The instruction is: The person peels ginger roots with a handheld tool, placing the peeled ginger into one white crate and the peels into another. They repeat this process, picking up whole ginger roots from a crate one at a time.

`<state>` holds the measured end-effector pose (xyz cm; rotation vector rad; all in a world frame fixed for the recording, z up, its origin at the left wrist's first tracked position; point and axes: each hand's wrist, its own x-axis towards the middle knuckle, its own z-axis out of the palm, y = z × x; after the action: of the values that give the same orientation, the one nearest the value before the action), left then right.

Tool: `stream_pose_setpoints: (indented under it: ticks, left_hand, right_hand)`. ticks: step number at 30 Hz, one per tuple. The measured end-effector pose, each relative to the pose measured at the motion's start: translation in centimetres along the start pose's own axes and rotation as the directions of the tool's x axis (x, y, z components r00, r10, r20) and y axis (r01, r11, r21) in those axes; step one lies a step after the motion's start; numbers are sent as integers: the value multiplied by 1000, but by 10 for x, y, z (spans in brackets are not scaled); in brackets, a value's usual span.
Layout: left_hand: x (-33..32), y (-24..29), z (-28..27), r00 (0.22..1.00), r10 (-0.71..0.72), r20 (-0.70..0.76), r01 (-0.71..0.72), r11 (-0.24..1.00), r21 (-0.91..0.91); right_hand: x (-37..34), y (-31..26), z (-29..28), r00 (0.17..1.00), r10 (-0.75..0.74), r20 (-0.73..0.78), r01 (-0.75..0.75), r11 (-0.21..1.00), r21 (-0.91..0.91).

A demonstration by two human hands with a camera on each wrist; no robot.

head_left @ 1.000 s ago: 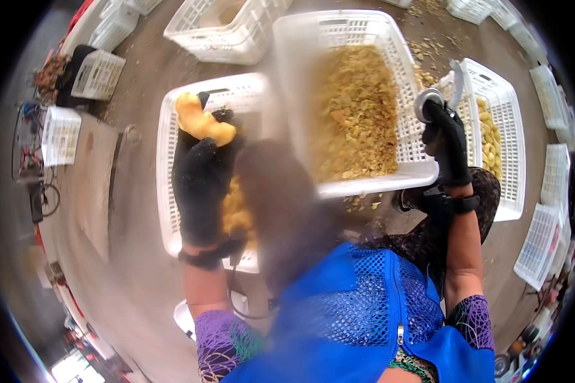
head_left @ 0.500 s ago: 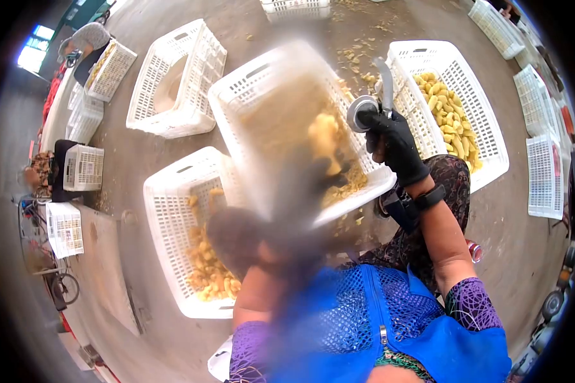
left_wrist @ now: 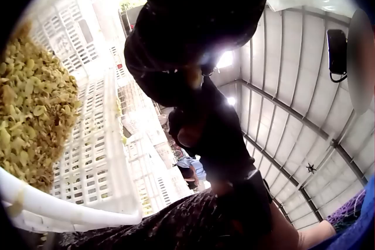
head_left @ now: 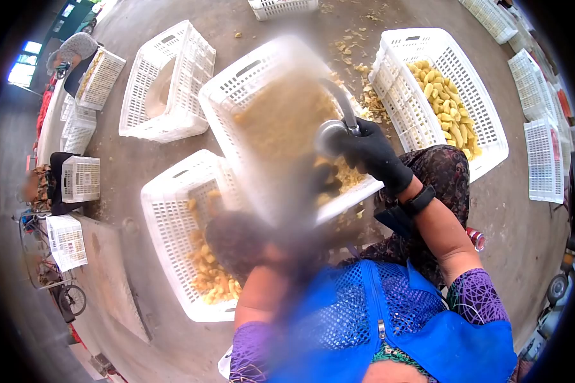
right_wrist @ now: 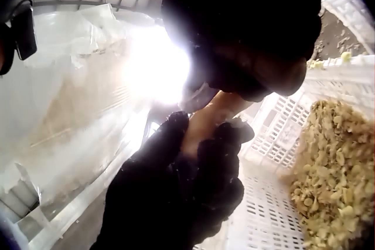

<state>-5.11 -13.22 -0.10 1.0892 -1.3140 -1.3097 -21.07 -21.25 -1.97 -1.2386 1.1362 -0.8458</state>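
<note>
One root [right_wrist: 206,124], left hand [right_wrist: 167,191] pinching it, seems mid-peeling; right hand [head_left: 372,153] grips a tool [head_left: 331,136]; next stroke probably wants steadiness.

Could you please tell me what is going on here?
A person holds what looks like a root in the left hand and a metal tool in the right hand, over a crate of scraps. Yellow pieces fill part of the right crate. Blur hides whether tool and root touch.
</note>
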Motion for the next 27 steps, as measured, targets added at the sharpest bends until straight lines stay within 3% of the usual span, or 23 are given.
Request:
stream_pose_setpoints:
  ticks: [1, 2, 3, 4, 5, 6, 7, 9, 10, 13, 14, 15, 17, 18, 20, 21, 23, 27]
  left_hand:
    - [-1, -5, -5, 994, 49, 94, -95, 797, 596]
    - [-2, -11, -6, 994, 49, 96, -97, 797, 596]
    - [-4, -16, -7, 993, -117, -21, 119, 958, 261]
    - [-4, -18, -8, 949, -306, -71, 296, 947, -127]
    - [-1, -6, -7, 952, -297, -71, 288, 950, -118]
    - [-2, 6, -5, 994, 52, -96, -22, 958, 287]
    - [-3, 12, -3, 927, 374, 12, -297, 718, 630]
    - [1, 6, 3, 890, 455, -34, -339, 708, 619]
    - [3, 3, 5, 844, 535, -49, -400, 686, 607]
    - [1, -1, 5, 932, 347, -108, -257, 840, 479]
    - [0, -2, 4, 951, 281, -127, -204, 881, 427]
    - [-1, -2, 4, 960, 245, -137, -173, 900, 400]
    - [-3, -2, 6, 970, 200, -138, -137, 918, 373]
    - [-3, -2, 5, 972, 189, -138, -124, 916, 382]
    - [-5, -2, 4, 978, 153, -141, -91, 923, 374]
    - [-6, -3, 4, 979, 136, -154, -72, 929, 364]
    - [-7, 3, 2, 980, 91, -178, -32, 950, 310]
    - [-10, 0, -1, 974, -72, -216, 87, 994, 63]
  right_hand:
    - [11, 20, -1, 992, -115, -52, 108, 987, -120]
    - [22, 37, -5, 968, -234, -92, 206, 948, -242]
    - [34, 43, -13, 885, -461, -60, 416, 843, -340]
    - [42, 43, -25, 882, -456, -115, 422, 875, -238]
    - [44, 35, -29, 879, -447, -168, 430, 893, -131]
    - [41, 29, -32, 972, -62, -225, 68, 998, 19]
    - [34, 23, -25, 973, -61, -221, 67, 997, 23]
    - [24, 14, -12, 967, -232, -105, 219, 968, -126]
    - [22, 15, -7, 958, -268, -98, 259, 961, -94]
    - [14, 20, -2, 974, -225, 13, 225, 973, -45]
    - [15, 24, -1, 978, -168, 123, 185, 972, -143]
    - [13, 28, 4, 978, -170, 124, 191, 965, -180]
    - [7, 14, 18, 999, -47, -2, 47, 998, 30]
    - [11, 19, 15, 999, -43, -1, 43, 999, 31]
    - [29, 45, 2, 918, -397, 21, 380, 861, -339]
    - [46, 70, -7, 934, -349, -73, 312, 900, -304]
    - [56, 64, -16, 921, -356, -157, 259, 863, -434]
    - [42, 67, -14, 912, -398, -103, 327, 854, -404]
